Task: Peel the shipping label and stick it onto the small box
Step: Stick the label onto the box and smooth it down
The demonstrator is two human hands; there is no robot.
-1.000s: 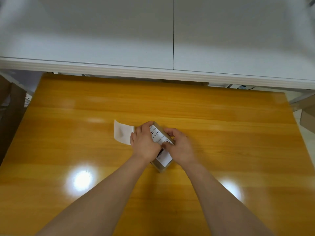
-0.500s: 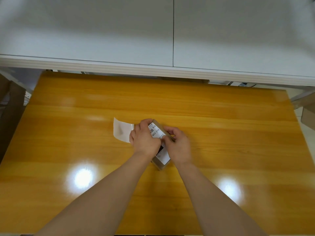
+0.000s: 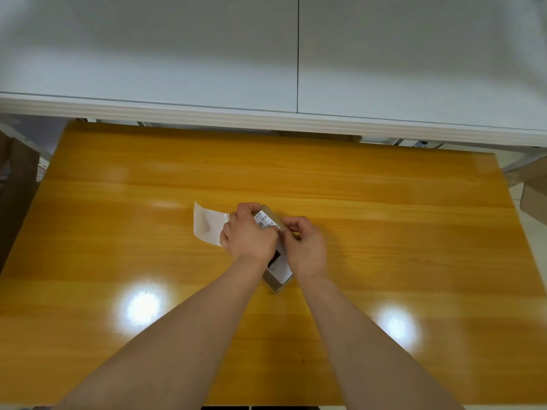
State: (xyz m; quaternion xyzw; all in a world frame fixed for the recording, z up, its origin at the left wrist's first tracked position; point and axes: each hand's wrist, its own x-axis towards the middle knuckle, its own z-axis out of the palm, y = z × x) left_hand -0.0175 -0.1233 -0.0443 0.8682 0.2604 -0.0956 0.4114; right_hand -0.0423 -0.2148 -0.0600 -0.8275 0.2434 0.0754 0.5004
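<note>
The small brown box (image 3: 274,284) lies on the wooden table (image 3: 384,247) near its middle, long side running away from me. A white shipping label (image 3: 266,221) with black print lies on its top face. My left hand (image 3: 248,235) grips the box's left side with curled fingers and covers much of it. My right hand (image 3: 305,247) is on the right side, thumb and fingers curled, pressing the label near its right edge. The blank white backing sheet (image 3: 207,226) lies flat on the table just left of my left hand.
A white cabinet (image 3: 266,69) with a ledge runs along the table's far edge. Cardboard boxes (image 3: 17,179) stand on the floor to the left, and another cardboard box (image 3: 532,196) sits off the right edge. Lamp glare spots show on the near tabletop.
My right hand has slid a little farther up along the label. The box, left hand and backing sheet stay in place.
</note>
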